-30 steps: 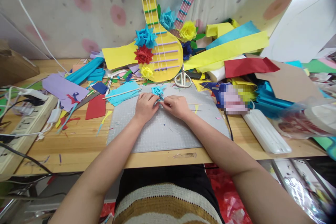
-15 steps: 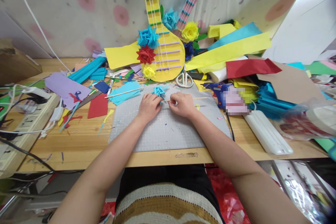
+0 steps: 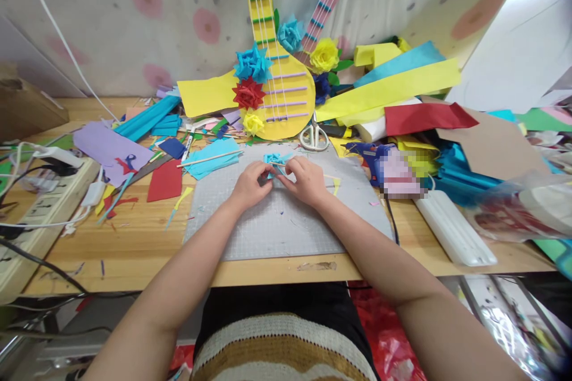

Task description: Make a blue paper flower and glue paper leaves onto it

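Over the grey cutting mat (image 3: pixel 286 226) my two hands meet fingertip to fingertip. My left hand (image 3: pixel 251 186) is closed, its fingers pinching a light-blue paper flower (image 3: pixel 273 158). My right hand (image 3: pixel 307 181) is closed around a thin wooden stick (image 3: pixel 329 177), which runs toward the flower and pokes out to the right behind the hand. The fingers hide where stick and flower come together, so I cannot tell whether they are joined. White-handled scissors (image 3: pixel 314 137) lie just beyond the hands.
A yellow paper guitar (image 3: pixel 290 86) with paper flowers leans at the back. On the right are a blue glue gun (image 3: pixel 370 161), coloured paper (image 3: pixel 429 119) and a white box (image 3: pixel 458 229). A power strip (image 3: pixel 49 208), red paper (image 3: pixel 164 181) and blue sheets (image 3: pixel 213 161) lie left.
Both hands have come closer together around the flower. The right hand's fingers have risen, and the stick's near end now lies over the flower.
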Demonstrator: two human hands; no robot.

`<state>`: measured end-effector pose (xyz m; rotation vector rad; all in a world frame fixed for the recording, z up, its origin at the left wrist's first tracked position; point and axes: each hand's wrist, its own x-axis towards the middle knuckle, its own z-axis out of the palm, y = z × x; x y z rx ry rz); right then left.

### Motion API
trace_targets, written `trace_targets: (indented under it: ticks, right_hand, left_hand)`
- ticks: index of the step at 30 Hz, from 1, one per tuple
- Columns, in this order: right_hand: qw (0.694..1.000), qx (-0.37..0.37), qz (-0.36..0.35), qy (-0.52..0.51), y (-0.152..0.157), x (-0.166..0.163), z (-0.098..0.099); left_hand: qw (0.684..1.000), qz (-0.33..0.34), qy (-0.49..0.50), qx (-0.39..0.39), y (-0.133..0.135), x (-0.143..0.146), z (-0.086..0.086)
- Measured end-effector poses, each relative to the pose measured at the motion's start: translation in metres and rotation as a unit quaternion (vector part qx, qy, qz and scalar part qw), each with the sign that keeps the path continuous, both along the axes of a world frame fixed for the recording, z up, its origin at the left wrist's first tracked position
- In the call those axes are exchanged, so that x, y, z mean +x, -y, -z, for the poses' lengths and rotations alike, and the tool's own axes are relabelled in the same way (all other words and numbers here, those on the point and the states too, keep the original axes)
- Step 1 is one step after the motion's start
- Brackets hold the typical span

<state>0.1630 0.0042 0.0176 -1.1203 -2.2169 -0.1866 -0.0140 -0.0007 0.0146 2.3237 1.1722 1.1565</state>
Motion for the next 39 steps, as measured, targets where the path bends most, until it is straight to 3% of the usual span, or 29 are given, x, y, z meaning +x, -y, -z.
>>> trace_targets:
  ticks: [12, 16, 24, 39]
  right_hand:
    - [0.998, -0.062, -0.005, -0.014, 0.0043, -0.0045, -0.0004]
    - [0.997, -0.074, -0.011, -0.024, 0.0046, -0.0038, 0.0003]
    - [0.996, -0.077, -0.015, -0.033, 0.0042, -0.0034, 0.0009]
    - [0.994, -0.111, -0.008, -0.023, 0.0055, -0.0043, 0.0012]
  left_hand:
    - [0.999, 0.015, 0.008, -0.048, 0.0058, 0.0044, -0.0017]
    - [0.999, 0.017, -0.016, -0.022, 0.0071, 0.0043, -0.0035]
    - [0.996, -0.053, -0.061, 0.048, 0.0038, 0.002, -0.0054]
    - [0.979, -0.107, -0.141, 0.104, 0.001, 0.003, -0.0023]
